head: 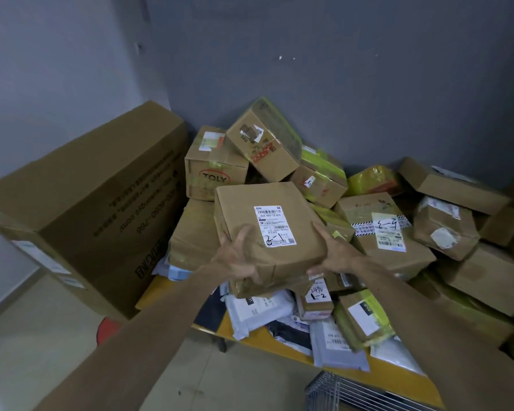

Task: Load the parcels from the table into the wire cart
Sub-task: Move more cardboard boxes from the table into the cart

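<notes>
left hand and right hand both have a grip on the flat box, but clipping the leaning pile on the table could topple it

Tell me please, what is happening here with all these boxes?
A person grips one flat cardboard parcel with the left hand and right hand, at its near corners, over the heaped table. Many other parcels lie there. The wire cart shows only at the bottom edge; its contents cannot be seen.

lg carton (inverted print), red round obj
</notes>
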